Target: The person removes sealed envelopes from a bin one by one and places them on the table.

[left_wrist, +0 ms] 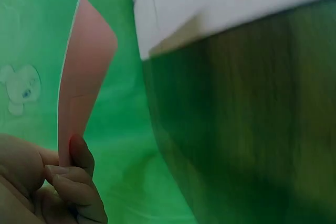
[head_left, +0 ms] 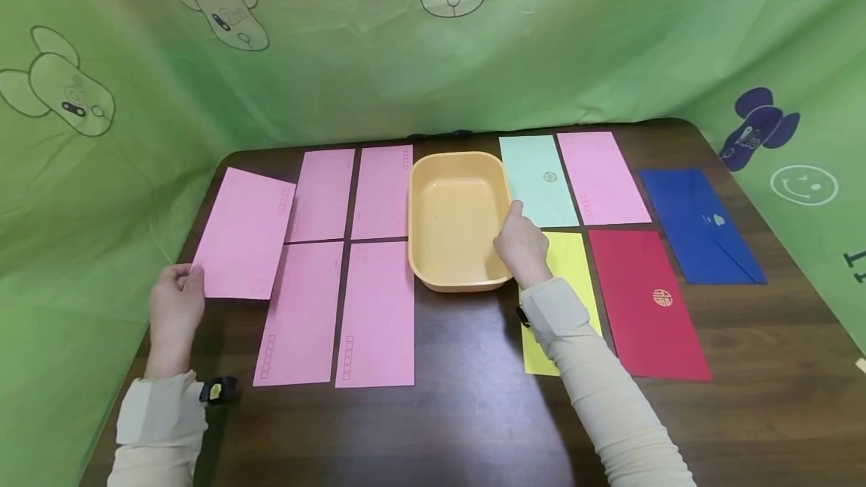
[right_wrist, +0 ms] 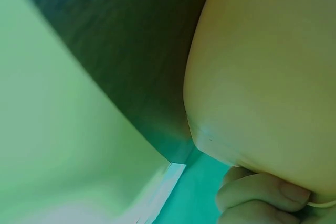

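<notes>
My left hand (head_left: 177,305) pinches a pink envelope (head_left: 246,235) by its near left corner, between thumb and fingers. The envelope is raised off the table at the left and overlaps the pink ones beside it in the head view. In the left wrist view the held envelope (left_wrist: 86,66) stands nearly edge-on above the fingers. My right hand (head_left: 523,246) grips the right rim of a yellow-orange plastic basin (head_left: 453,220), which has nothing inside. Curled fingers (right_wrist: 262,190) show under the basin's rim in the right wrist view.
Several pink envelopes (head_left: 375,314) lie in two rows left of the basin. To its right lie a mint envelope (head_left: 534,171), a pink one (head_left: 602,177), a yellow one (head_left: 571,269), a red one (head_left: 643,322) and a blue one (head_left: 700,228). Green curtain (head_left: 338,74) borders the wooden table (head_left: 473,427).
</notes>
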`<state>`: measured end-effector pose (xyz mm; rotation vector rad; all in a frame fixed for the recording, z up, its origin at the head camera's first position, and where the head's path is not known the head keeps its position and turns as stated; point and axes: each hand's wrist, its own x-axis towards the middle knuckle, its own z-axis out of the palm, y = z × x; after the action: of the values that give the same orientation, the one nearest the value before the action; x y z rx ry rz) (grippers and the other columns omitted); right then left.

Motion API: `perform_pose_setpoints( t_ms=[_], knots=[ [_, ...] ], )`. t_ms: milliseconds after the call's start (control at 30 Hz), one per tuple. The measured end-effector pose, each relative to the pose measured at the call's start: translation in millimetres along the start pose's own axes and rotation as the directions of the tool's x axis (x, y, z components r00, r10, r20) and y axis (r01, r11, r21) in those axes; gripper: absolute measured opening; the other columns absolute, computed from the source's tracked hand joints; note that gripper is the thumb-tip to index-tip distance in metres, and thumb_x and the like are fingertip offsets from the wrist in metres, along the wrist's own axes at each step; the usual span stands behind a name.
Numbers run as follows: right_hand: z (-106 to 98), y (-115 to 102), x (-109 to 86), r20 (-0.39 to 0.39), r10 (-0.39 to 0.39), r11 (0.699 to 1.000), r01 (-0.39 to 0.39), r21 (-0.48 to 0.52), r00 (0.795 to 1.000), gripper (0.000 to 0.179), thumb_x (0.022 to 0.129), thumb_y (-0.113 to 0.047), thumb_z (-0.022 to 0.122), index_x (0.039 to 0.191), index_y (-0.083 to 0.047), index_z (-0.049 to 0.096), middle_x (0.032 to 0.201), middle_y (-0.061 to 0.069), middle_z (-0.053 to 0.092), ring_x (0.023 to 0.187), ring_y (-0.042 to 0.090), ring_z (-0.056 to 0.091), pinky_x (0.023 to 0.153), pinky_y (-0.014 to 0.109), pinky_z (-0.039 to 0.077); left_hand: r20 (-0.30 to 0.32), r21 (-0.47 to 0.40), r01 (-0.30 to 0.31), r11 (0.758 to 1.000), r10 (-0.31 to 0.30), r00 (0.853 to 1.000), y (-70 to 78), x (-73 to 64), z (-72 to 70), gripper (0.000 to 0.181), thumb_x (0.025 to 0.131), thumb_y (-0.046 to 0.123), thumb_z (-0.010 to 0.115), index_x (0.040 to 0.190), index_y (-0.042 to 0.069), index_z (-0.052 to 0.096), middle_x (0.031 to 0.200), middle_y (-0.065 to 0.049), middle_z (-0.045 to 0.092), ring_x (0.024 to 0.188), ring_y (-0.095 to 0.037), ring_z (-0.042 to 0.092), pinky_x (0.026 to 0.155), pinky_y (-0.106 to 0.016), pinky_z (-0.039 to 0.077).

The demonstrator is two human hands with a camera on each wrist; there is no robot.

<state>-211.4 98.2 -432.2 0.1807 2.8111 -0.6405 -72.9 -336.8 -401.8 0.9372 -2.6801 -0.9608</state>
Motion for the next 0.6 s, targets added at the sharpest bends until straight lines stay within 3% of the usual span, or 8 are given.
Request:
perform_pose_setpoints(
  t_ms=[67, 167, 267, 367, 433, 600],
  knots=[
    [0.0, -0.4, -0.4, -0.003, -0.002, 1.0, 0.002, -0.001, 1.0, 0.038, 0.089, -0.009, 0.042, 0.125, -0.001, 0.031, 0.096, 0.023, 0.065, 0.085, 0.037, 0.064, 0.065, 0.043, 0.046, 0.015, -0.001, 0.017, 1.0, -0.017, 1.0, -5.7, 1.8, -2.1, 0.051, 0.101, 0.027, 0.03, 0.13, -0.012, 0.044, 0.119, -0.035, 0.053, 0.083, -0.03, 0.053, 0.069, -0.035, 0.04],
    [0.0, -0.8, -1.5, -0.007, -0.006, 1.0, 0.006, -0.002, 1.0, 0.038, 0.089, -0.009, 0.043, 0.124, -0.001, 0.032, 0.096, 0.023, 0.065, 0.086, 0.037, 0.065, 0.065, 0.043, 0.046, 0.04, -0.011, 0.044, 0.999, -0.043, 0.998, -13.1, 4.3, -3.6, 0.053, 0.101, 0.027, 0.027, 0.134, -0.013, 0.039, 0.125, -0.037, 0.048, 0.105, -0.045, 0.048, 0.08, -0.047, 0.04],
    [0.1, -1.2, -2.7, -0.011, -0.01, 1.0, 0.01, -0.001, 1.0, 0.038, 0.088, -0.009, 0.043, 0.123, 0.0, 0.032, 0.096, 0.023, 0.065, 0.086, 0.038, 0.065, 0.066, 0.044, 0.046, 0.069, -0.008, 0.073, 0.997, -0.072, 0.995, -18.6, 7.2, -5.9, 0.056, 0.101, 0.029, 0.025, 0.138, -0.012, 0.035, 0.132, -0.038, 0.043, 0.118, -0.05, 0.043, 0.094, -0.057, 0.037],
    [0.2, -1.1, -3.2, -0.011, -0.009, 1.0, 0.009, -0.001, 1.0, 0.038, 0.088, -0.009, 0.043, 0.124, 0.0, 0.032, 0.096, 0.024, 0.065, 0.086, 0.038, 0.065, 0.066, 0.044, 0.047, 0.086, 0.006, 0.093, 0.996, -0.093, 0.992, -21.7, 9.1, -7.8, 0.057, 0.101, 0.029, 0.023, 0.14, -0.012, 0.032, 0.136, -0.038, 0.039, 0.124, -0.051, 0.04, 0.1, -0.059, 0.033],
    [0.0, -0.8, -3.2, -0.008, -0.008, 1.0, 0.008, -0.003, 1.0, 0.039, 0.088, -0.009, 0.043, 0.124, 0.0, 0.031, 0.097, 0.024, 0.065, 0.087, 0.038, 0.065, 0.067, 0.044, 0.047, 0.081, 0.016, 0.094, 0.995, -0.095, 0.992, -23.0, 9.4, -8.1, 0.057, 0.101, 0.029, 0.024, 0.139, -0.012, 0.033, 0.135, -0.038, 0.041, 0.122, -0.051, 0.041, 0.098, -0.059, 0.034],
    [-1.1, -0.9, -2.8, -0.015, -0.013, 1.0, 0.013, -0.007, 1.0, 0.039, 0.088, -0.009, 0.043, 0.124, 0.0, 0.032, 0.097, 0.024, 0.065, 0.087, 0.038, 0.064, 0.068, 0.045, 0.047, 0.05, 0.042, 0.087, 0.995, -0.089, 0.995, -25.2, 6.6, -6.0, 0.055, 0.098, 0.03, 0.033, 0.131, -0.013, 0.041, 0.124, -0.038, 0.049, 0.108, -0.048, 0.048, 0.081, -0.048, 0.04]
  ],
)
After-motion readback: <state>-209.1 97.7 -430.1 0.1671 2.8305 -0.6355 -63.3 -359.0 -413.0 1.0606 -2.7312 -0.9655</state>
